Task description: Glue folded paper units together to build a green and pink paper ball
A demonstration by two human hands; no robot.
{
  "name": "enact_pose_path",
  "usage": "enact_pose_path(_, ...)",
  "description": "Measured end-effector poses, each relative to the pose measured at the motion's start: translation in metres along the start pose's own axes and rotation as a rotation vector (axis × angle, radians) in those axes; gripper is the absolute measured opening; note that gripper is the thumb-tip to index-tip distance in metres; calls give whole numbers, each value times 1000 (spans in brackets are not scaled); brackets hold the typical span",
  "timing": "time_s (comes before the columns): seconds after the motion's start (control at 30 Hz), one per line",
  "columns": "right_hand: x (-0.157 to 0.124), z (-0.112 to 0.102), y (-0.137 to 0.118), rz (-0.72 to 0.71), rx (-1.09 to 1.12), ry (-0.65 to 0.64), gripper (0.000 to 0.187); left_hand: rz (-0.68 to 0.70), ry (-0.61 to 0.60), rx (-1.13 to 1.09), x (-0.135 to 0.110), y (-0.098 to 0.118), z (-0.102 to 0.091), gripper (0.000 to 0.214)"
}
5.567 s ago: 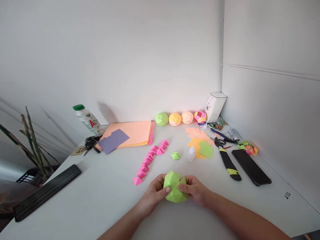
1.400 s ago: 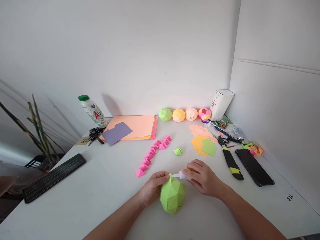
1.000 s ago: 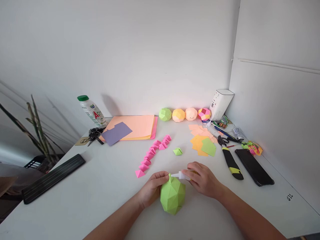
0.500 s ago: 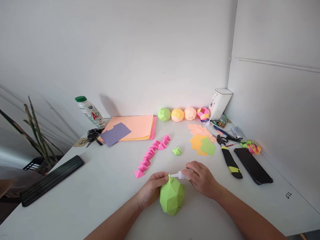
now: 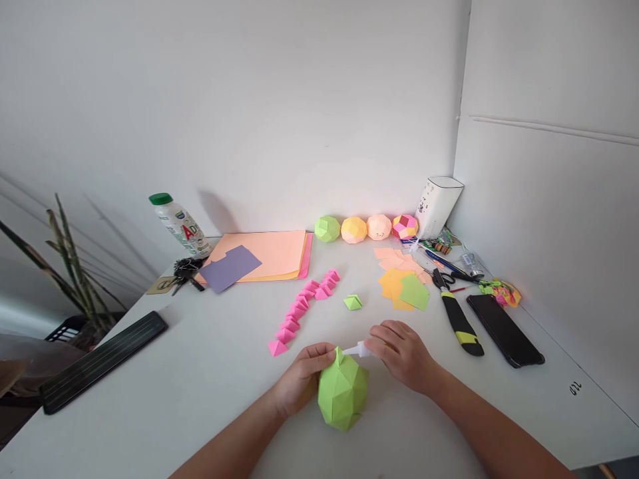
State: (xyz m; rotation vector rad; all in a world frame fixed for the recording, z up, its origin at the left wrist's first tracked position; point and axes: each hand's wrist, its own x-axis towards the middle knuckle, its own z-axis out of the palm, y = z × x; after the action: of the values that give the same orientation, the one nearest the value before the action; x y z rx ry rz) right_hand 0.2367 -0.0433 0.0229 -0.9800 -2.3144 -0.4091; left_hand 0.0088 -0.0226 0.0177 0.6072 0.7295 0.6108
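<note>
My left hand (image 5: 302, 379) grips a green faceted paper ball (image 5: 343, 396) near its top, thumb and fingers pinched at a raised paper flap. Wrapped in my right hand (image 5: 402, 354) is a white glue bottle (image 5: 367, 348), mostly hidden by the fingers. Its thin nozzle points left and meets the flap at the top of the ball. Beyond the hands lies a small green folded paper piece (image 5: 353, 303). To the left of it runs a row of several pink folded paper pieces (image 5: 298, 307).
Paper sheets (image 5: 269, 249) and keys (image 5: 187, 271) lie at back left, near a bottle (image 5: 180, 223). Finished paper balls (image 5: 354, 229) line the wall. On the right are paper cutouts (image 5: 397, 287), scissors (image 5: 460, 326) and a phone (image 5: 505, 330). A black slatted bar (image 5: 104, 359) lies left.
Almost nothing differs. The view has shifted very slightly, and the nozzle stays at the ball's top flap.
</note>
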Motion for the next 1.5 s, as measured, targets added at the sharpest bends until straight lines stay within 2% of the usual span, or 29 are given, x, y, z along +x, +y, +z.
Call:
enact_pose_path(0.47, 1, -4, -1, -20, 22, -22, 27, 3, -13, 5, 0, 1, 0, 22)
enact_pose_path(0.67, 4, -4, 1, 72, 13, 29, 30, 13, -34, 9, 1, -1, -4, 21)
enact_pose_path(0.8, 4, -3, 2, 222, 163, 94, 32, 17, -39, -9, 0, -2, -5, 19)
enact_pose_path(1.03, 0, -1, -3, 777, 642, 77, 26, 49, -113, 39, -4, 2, 0, 18)
enact_pose_path(1.1, -2, 2, -2, 885, 745, 90, 27, 47, -125, 61, -5, 2, 1, 18)
enact_pose_path(1.27, -7, 16, 7, 993, 835, 135, 29, 53, -151, 91, -5, 1, -2, 17)
enact_pose_path(1.4, -8, 24, 11, 1055, 848, 118, 34, 60, -174, 103, -6, 1, -3, 15)
enact_pose_path(1.5, -11, 27, 11, 1045, 803, 73, 43, 68, -178, 102, -6, 1, -3, 14)
